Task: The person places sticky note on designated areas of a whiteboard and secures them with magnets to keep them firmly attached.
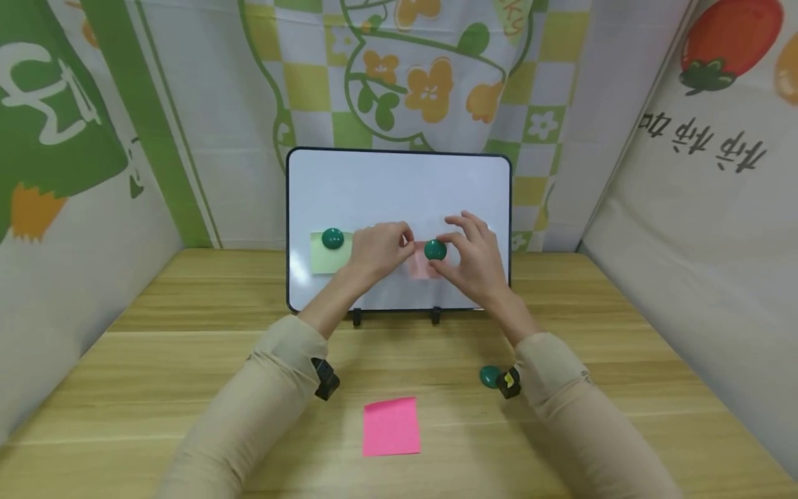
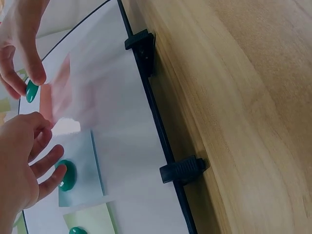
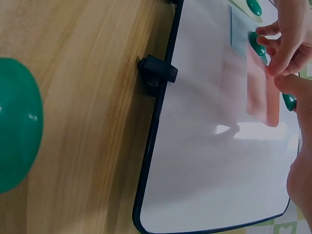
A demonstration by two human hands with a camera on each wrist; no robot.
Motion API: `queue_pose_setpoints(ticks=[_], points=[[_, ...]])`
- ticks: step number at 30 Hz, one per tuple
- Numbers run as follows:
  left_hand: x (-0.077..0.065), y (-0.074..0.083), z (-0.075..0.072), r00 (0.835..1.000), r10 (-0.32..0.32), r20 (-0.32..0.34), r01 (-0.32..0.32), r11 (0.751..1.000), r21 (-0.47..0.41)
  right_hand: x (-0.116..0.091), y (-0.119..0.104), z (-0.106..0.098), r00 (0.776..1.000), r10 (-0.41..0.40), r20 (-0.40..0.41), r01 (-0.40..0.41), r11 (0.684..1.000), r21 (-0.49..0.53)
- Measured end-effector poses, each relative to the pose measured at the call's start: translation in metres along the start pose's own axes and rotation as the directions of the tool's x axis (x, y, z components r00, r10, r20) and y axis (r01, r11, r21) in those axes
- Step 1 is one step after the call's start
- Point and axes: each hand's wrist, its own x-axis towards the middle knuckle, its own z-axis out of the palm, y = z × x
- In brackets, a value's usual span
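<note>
On the whiteboard [image 1: 399, 187], a pale pink sticky note [image 1: 424, 270] lies against the surface. My left hand [image 1: 377, 249] pinches its upper left edge between thumb and forefinger. Between the thumb and forefinger of my right hand [image 1: 479, 267] is a round green magnet [image 1: 435, 250], held at the note's upper part; the left wrist view shows the magnet tilted, with a small gap from the note. Left of it, a light blue sticky note [image 2: 83, 151] sits under another green magnet [image 2: 68, 176], mostly behind my left hand in the head view.
A light green sticky note [image 1: 327, 262] with a green magnet [image 1: 333, 238] is at the board's left. Black clips [image 1: 357, 317] support the board's lower edge. On the wooden table lie a bright pink sticky note [image 1: 391, 427] and a spare green magnet [image 1: 490, 376] beside my right wrist.
</note>
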Motion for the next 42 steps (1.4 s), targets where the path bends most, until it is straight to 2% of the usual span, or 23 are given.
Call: queue_pose_setpoints(ticks=[6,10,19,26,36,42], points=[[0.005,0.000,0.005,0.999,-0.019,0.029,0.019,1.000,-0.005,0.006,0.001,0.004,0.996,0.078,0.049,-0.076,0.996,-0.041],[0.006,-0.001,0.010,0.999,-0.026,0.024,0.026,1.000,-0.008,0.009,0.003,0.008,0.989,0.114,0.093,-0.109,0.992,-0.061],[0.009,-0.004,0.016,0.998,-0.025,-0.060,0.026,1.000,0.007,0.016,0.006,0.014,0.983,0.150,0.108,-0.142,0.986,-0.085],[0.012,-0.008,0.021,0.994,-0.023,-0.102,0.026,0.999,0.025,0.020,0.006,0.017,0.978,0.172,0.118,-0.162,0.982,-0.095],[0.013,-0.011,0.024,0.983,-0.015,-0.181,0.026,0.998,0.058,0.022,0.011,0.023,0.978,0.175,0.114,-0.165,0.982,-0.093],[0.014,-0.007,0.023,0.982,-0.043,-0.182,0.055,0.997,0.058,0.025,0.012,0.026,0.976,0.183,0.114,-0.174,0.981,-0.088]])
